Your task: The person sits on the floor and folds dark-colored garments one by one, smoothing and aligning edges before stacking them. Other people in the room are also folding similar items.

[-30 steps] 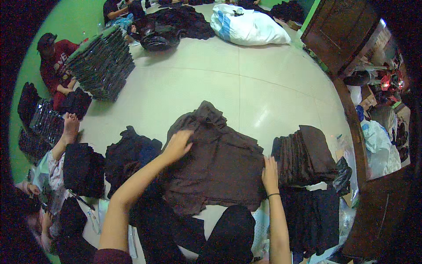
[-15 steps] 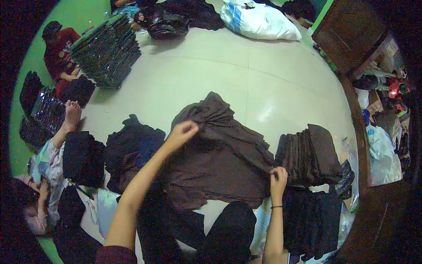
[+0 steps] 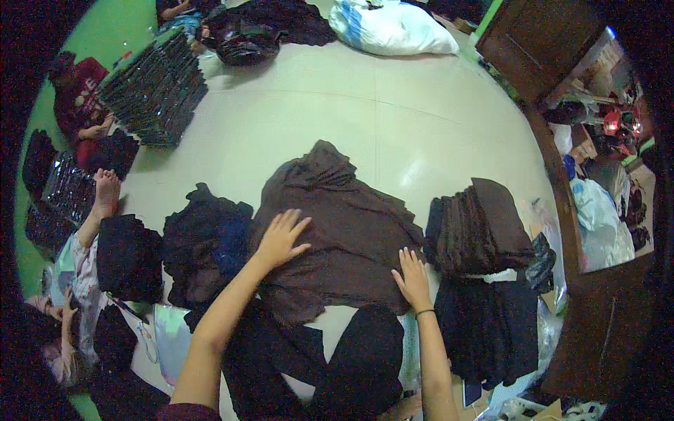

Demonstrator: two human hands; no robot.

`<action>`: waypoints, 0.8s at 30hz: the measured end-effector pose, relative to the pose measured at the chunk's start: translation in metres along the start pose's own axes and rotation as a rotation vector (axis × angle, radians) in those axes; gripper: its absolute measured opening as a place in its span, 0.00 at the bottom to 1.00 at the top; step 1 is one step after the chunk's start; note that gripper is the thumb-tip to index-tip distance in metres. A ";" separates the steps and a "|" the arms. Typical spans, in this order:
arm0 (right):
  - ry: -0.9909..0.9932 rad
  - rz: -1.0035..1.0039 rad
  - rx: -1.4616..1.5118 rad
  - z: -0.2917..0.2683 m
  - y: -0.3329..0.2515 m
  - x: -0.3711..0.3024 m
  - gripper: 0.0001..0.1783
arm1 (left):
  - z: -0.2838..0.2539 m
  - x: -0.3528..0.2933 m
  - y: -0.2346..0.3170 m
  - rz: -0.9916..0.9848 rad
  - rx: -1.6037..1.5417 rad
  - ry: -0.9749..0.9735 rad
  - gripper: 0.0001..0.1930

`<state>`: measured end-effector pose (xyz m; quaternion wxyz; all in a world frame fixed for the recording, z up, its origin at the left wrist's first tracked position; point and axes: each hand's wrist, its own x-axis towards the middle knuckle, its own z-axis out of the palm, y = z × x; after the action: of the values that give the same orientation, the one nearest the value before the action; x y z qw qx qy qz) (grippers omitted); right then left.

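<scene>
A dark brown garment (image 3: pixel 337 224) lies spread on the pale floor in front of me. My left hand (image 3: pixel 281 238) rests flat on its left side with the fingers apart. My right hand (image 3: pixel 412 278) presses flat on its lower right edge, a dark band on the wrist. Neither hand grips the cloth. My legs in black (image 3: pixel 337 361) show below the garment.
A stack of folded brown garments (image 3: pixel 481 228) stands at the right, black cloth (image 3: pixel 488 330) below it. A heap of dark clothes (image 3: pixel 203 242) lies at the left. Other people sit at the left by stacks of packed items (image 3: pixel 154 88). A white sack (image 3: pixel 393 28) lies far back.
Both hands went from holding the garment's edges to lying flat on it. The left hand moved down onto the cloth; the garment now lies flatter.
</scene>
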<state>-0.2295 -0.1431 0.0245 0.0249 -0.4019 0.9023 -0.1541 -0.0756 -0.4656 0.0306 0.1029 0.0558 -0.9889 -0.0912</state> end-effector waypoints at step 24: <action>-0.016 0.322 0.090 -0.016 0.018 0.032 0.09 | 0.094 0.072 0.240 0.235 -0.532 -0.388 0.05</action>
<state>-0.2669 -0.1507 0.0368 0.0743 -0.2520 0.9469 -0.1854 -0.1874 -0.2249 -0.0001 -0.0663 -0.1057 -0.9313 -0.3423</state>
